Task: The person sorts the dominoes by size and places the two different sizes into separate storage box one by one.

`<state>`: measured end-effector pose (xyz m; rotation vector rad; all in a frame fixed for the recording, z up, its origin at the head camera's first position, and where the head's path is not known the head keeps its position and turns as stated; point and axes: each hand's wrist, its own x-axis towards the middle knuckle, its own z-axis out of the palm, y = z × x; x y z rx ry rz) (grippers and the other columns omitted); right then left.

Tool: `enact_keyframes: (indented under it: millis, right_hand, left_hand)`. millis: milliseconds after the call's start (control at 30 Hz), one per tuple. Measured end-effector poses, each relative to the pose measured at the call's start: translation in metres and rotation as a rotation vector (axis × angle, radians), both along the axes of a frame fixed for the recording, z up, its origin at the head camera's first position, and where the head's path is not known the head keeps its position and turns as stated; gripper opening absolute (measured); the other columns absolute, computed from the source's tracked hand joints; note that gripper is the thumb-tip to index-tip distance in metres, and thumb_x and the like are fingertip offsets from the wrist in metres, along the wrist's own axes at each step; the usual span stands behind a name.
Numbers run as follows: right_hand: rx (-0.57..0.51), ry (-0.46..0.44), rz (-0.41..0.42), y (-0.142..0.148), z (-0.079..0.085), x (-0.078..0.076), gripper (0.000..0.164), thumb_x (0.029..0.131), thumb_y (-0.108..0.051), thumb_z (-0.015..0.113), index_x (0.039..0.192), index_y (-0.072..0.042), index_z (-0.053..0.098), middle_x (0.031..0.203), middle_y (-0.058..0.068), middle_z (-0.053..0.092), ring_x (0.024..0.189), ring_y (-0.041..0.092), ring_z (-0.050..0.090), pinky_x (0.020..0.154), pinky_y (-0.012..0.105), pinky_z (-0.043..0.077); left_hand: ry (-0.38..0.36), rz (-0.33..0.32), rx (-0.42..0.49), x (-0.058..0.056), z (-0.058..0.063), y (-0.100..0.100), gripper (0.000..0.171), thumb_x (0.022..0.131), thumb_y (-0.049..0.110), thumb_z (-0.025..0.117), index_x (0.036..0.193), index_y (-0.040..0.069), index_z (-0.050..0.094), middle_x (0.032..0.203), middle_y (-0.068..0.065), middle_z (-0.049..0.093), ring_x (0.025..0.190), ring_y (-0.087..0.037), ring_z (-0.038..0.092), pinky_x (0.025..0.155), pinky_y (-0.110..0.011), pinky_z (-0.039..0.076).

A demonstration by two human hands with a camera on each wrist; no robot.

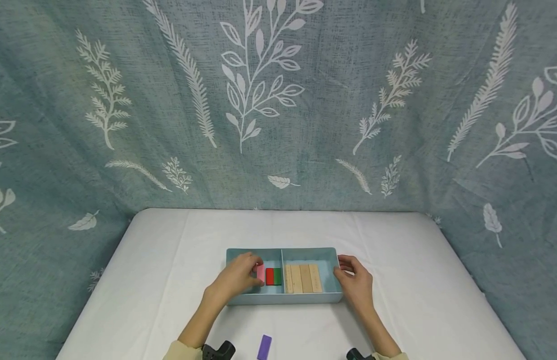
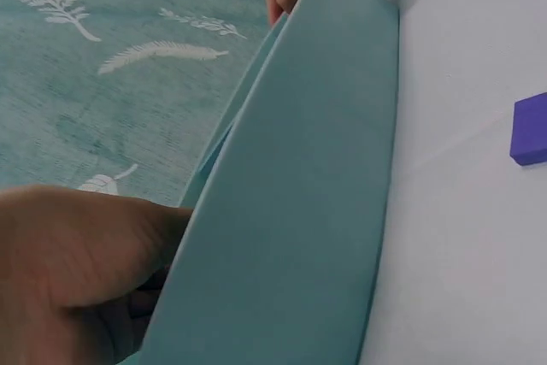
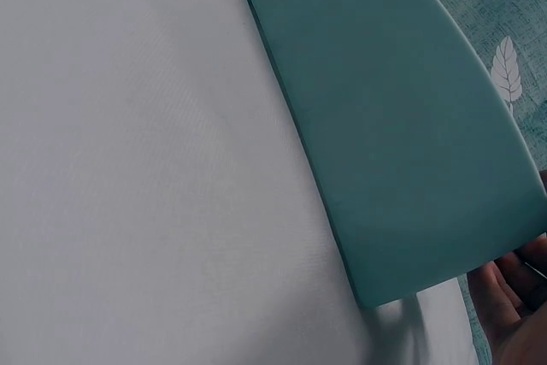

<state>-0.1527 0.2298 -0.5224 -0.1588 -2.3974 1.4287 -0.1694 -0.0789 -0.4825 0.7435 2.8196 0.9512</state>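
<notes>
From the head view, a teal tray [image 1: 283,299] with 2 compartments sits at the middle of the white-covered counter [image 1: 148,280]. The left hand [image 1: 237,278] lies over the tray's 9 o'clock end, fingers curled down into the left compartment and touching a pink block [image 1: 260,274]; just beside that at 3 o'clock lie a red block [image 1: 269,276] and a green block [image 1: 277,276]. The right compartment holds 4 wooden slats [image 1: 303,278] side by side. The right hand [image 1: 356,285] grips the tray's 3 o'clock end wall. A purple block [image 1: 264,347] lies on the counter at 6 o'clock from the tray, well apart from both hands. In the left wrist view, the left hand's fingers [image 2: 77,254] curl over the tray's rim, the purple block at 3 o'clock. In the right wrist view, fingertips [image 3: 513,297] meet the tray's corner.
</notes>
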Motion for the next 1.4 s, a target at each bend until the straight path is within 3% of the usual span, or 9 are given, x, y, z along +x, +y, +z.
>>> enact_keyframes:
  millis: [233, 500, 933, 1400]
  right_hand:
    - [-0.015, 0.001, -0.011, 0.001, 0.0, 0.0, 0.03, 0.082, 0.006, 0.068, 0.112, 0.005, 0.067, 0.104, 0.02, 0.07, 0.091, 0.028, 0.066, 0.074, 0.009, 0.051]
    - [-0.016, 0.011, -0.008, 0.001, -0.001, 0.0, 0.03, 0.082, 0.007, 0.067, 0.112, 0.005, 0.067, 0.104, 0.022, 0.07, 0.091, 0.029, 0.067, 0.074, 0.01, 0.051]
    - [-0.023, 0.011, -0.011, 0.003, -0.001, 0.0, 0.03, 0.081, 0.008, 0.067, 0.111, 0.006, 0.067, 0.103, 0.021, 0.07, 0.091, 0.029, 0.067, 0.073, 0.008, 0.05]
    - [-0.027, -0.017, 0.012, 0.003, 0.001, 0.002, 0.03, 0.084, 0.007, 0.066, 0.114, 0.005, 0.066, 0.106, 0.022, 0.069, 0.095, 0.032, 0.067, 0.076, 0.008, 0.049]
  left_hand:
    - [-0.021, -0.006, -0.028, -0.011, -0.004, 0.008, 0.038, 0.076, 0.007, 0.085, 0.108, -0.005, 0.067, 0.077, -0.002, 0.056, 0.072, -0.014, 0.048, 0.062, -0.028, 0.045]
    - [-0.073, 0.014, -0.065, -0.016, -0.012, 0.015, 0.037, 0.074, 0.006, 0.087, 0.105, -0.004, 0.069, 0.09, -0.01, 0.066, 0.077, -0.016, 0.055, 0.068, -0.03, 0.052]
    - [-0.118, 0.024, -0.056, -0.014, -0.016, 0.017, 0.042, 0.072, 0.005, 0.088, 0.108, -0.003, 0.067, 0.086, -0.007, 0.064, 0.076, -0.016, 0.054, 0.066, -0.028, 0.052]
    - [-0.115, 0.041, -0.03, -0.009, -0.018, 0.015, 0.046, 0.071, 0.005, 0.088, 0.11, -0.004, 0.066, 0.077, -0.002, 0.056, 0.072, -0.015, 0.05, 0.059, -0.026, 0.047]
